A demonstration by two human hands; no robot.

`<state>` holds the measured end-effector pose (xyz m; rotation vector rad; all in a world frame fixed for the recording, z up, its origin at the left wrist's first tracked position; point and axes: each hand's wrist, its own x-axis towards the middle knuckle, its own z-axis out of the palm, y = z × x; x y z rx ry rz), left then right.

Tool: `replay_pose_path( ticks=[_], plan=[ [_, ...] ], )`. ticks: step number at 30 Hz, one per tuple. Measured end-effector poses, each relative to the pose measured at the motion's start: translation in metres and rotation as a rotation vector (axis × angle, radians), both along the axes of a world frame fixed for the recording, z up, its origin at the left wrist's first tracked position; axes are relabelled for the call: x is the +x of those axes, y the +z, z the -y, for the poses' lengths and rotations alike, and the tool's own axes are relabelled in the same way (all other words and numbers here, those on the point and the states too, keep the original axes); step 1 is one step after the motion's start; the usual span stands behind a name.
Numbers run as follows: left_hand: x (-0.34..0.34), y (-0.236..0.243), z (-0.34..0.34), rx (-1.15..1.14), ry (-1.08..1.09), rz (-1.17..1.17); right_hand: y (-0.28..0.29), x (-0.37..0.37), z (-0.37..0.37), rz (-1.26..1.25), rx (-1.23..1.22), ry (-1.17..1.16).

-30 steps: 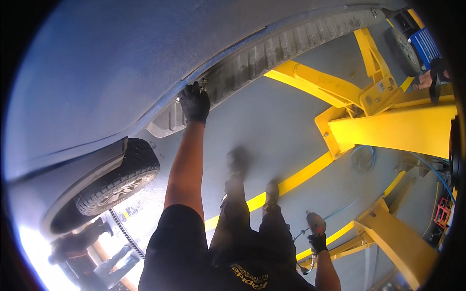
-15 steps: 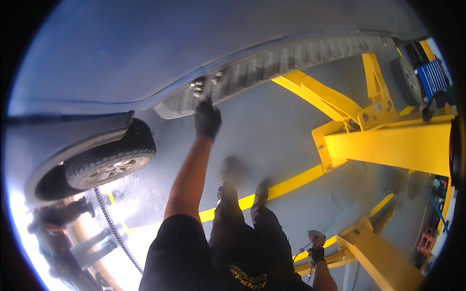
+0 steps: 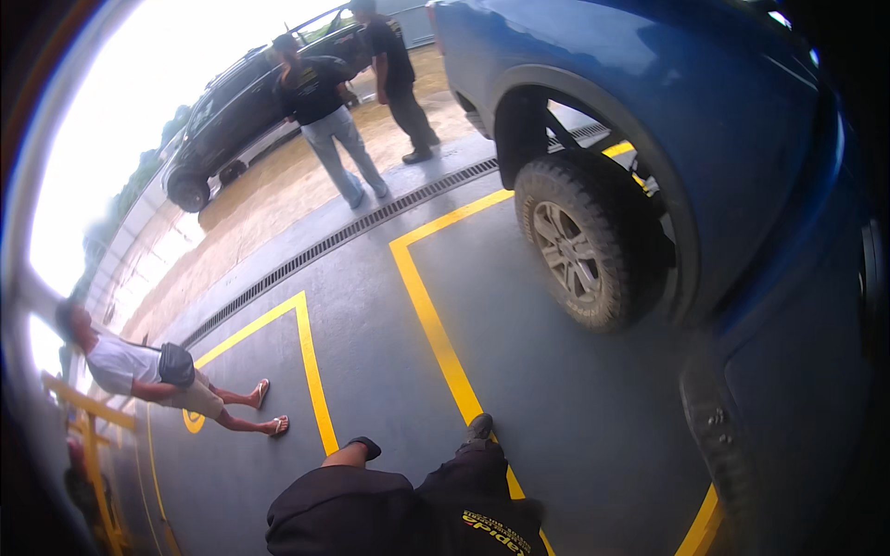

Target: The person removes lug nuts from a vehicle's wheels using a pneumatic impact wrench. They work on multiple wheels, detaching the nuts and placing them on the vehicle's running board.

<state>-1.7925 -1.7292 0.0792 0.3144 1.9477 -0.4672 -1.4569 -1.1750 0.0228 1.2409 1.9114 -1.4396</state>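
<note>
My left hand (image 3: 368, 448), in a black glove, is low in the picture beyond my dark sleeve, over the grey floor. It is small and foreshortened, so its fingers cannot be made out. My right hand is out of view. To the right is a blue pickup (image 3: 742, 120), its wheel (image 3: 570, 246) under the dark arch with a silver rim and a dusty, chunky tyre. Small shiny metal pieces (image 3: 716, 419) lie on the pickup's dark side step (image 3: 705, 389). My shoe (image 3: 479, 426) rests by a yellow floor line.
Two people in dark shirts (image 3: 315, 93) (image 3: 387, 56) stand beyond a floor drain grate (image 3: 371, 219), near a dark vehicle (image 3: 246, 111). Another person in a white shirt (image 3: 120, 366) with a black bag stands at left. Yellow lines (image 3: 436, 334) mark the floor; a yellow frame (image 3: 93, 445) is at far left.
My view has swung left, toward the pickup's wheel and the outdoor area. My left hand has come away from the side step. My right hand, earlier holding an impact wrench, has left view.
</note>
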Motion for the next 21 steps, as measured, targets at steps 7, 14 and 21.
replay_pose_path(
  ticks=[7, 14, 21],
  plan=[
    [0.109, -0.034, 0.051, 0.249, 0.883, 0.052, 0.049, -0.271, 0.058, -0.116, 0.005, 0.527],
    [-0.020, -0.030, 0.068, 0.338, 1.736, 0.034, 0.074, -0.460, 0.148, -0.110, 0.013, 0.833],
    [-0.258, -0.026, 0.137, 0.522, 0.723, -0.527, 0.073, -0.641, 0.194, -0.075, 0.030, 0.987]
  ],
)
